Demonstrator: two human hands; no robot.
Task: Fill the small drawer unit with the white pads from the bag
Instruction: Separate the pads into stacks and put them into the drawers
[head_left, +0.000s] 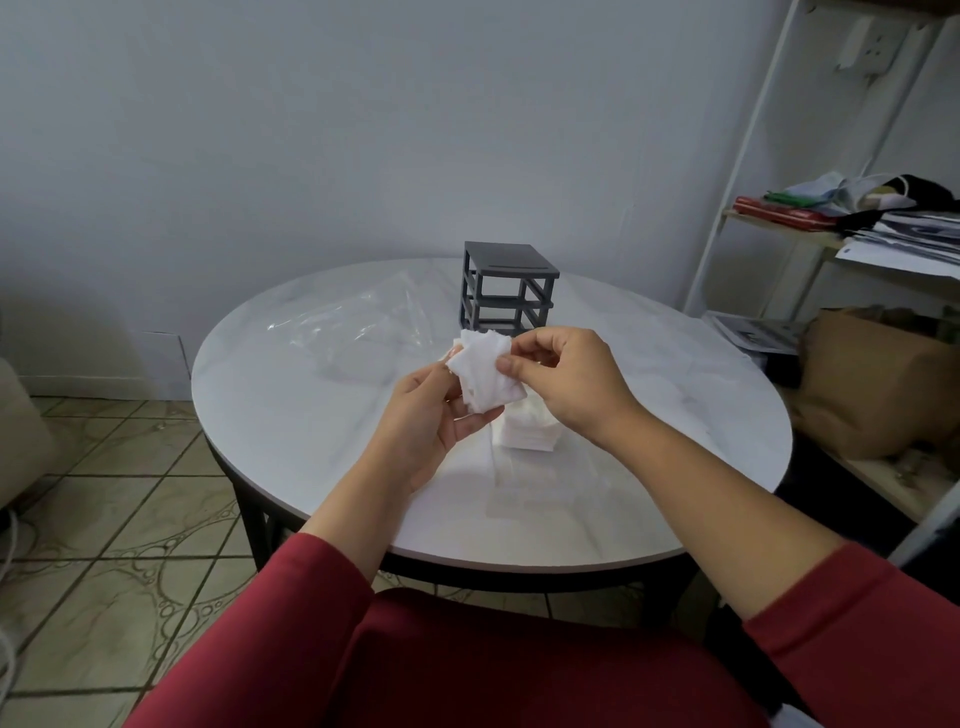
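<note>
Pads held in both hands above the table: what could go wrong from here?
1. The bunch of pads sits uneven between left hand and right hand; loose ones might slip out.
2. A forearm lowered carelessly could topple the pad stack beneath.
3. The drawer unit shows open bays; ragged pads may snag going in.

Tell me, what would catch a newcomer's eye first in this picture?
First, the two hands at the centre: the left hand and right hand together hold a bundle of white pads above the round white table. Just below them a neat stack of pads rests on the table. Behind stands the dark grey drawer unit, its frame showing open gaps, with a clear plastic bag lying to its left.
</note>
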